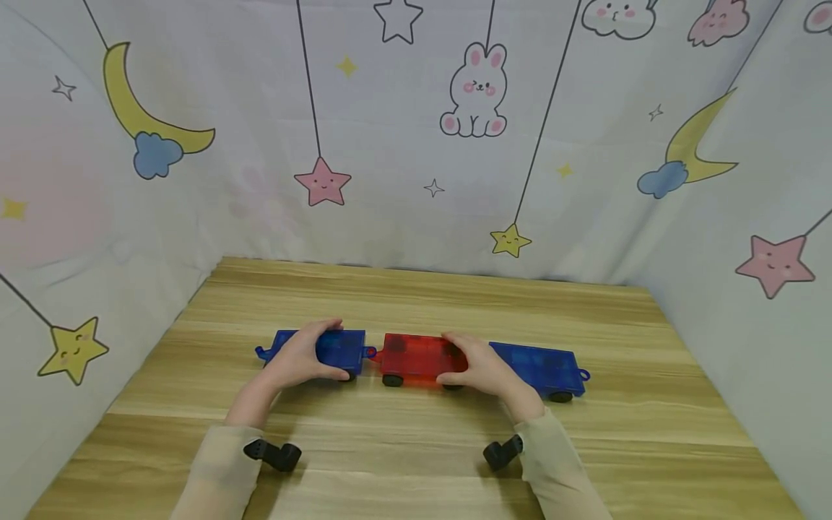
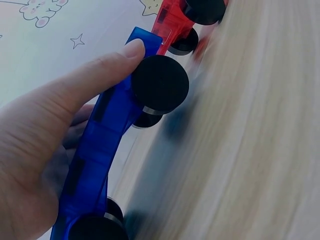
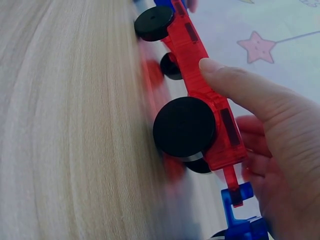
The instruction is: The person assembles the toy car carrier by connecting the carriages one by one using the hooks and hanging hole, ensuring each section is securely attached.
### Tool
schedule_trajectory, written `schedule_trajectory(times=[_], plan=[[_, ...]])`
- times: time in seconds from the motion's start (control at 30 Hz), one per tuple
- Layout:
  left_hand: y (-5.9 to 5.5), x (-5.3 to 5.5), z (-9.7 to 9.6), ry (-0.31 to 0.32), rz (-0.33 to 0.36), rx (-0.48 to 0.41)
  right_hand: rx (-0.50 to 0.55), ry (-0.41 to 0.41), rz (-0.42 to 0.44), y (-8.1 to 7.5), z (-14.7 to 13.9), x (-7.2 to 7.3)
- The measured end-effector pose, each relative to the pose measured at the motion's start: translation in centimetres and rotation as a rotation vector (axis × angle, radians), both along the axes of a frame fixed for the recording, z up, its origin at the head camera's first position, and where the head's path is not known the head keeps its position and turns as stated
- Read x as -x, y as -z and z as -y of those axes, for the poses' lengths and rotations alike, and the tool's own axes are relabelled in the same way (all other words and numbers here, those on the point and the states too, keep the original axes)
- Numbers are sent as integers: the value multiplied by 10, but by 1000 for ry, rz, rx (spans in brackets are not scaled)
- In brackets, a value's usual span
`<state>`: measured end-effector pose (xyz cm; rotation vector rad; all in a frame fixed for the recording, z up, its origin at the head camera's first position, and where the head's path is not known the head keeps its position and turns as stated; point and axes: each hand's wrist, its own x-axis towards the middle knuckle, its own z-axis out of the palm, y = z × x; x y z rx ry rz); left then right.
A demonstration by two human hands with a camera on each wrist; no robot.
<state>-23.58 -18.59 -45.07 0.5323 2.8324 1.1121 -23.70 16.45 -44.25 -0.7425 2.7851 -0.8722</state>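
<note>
Three translucent toy train cars with black wheels stand in a row on the wooden table. My left hand (image 1: 300,359) grips the left blue train car (image 1: 346,348), thumb along the near side and fingers over the far side. The red train car (image 1: 412,356) in the middle is held by my right hand (image 1: 479,367), its thumb pressing the side, as the right wrist view shows. Behind that hand stands the right blue train car (image 1: 539,367), its blue coupling (image 3: 237,194) overlapping the red car's end tab. At the left, a blue ring (image 1: 370,352) meets the red car's hook.
The wooden table (image 1: 403,455) reaches back to a white cloth (image 1: 403,130) printed with stars, moons and a rabbit, which also hangs at both sides. A black wrist camera (image 1: 273,455) sits on the left sleeve, another black camera (image 1: 503,453) on the right.
</note>
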Motion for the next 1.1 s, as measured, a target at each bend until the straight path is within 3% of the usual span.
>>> schedule_trajectory(times=[0.77, 1.1], plan=[[1, 1, -1, -10, 6, 54, -3, -3, -8, 0, 2, -1], [-1, 2, -2, 32, -31, 98, -20, 9, -49, -2, 2, -6]])
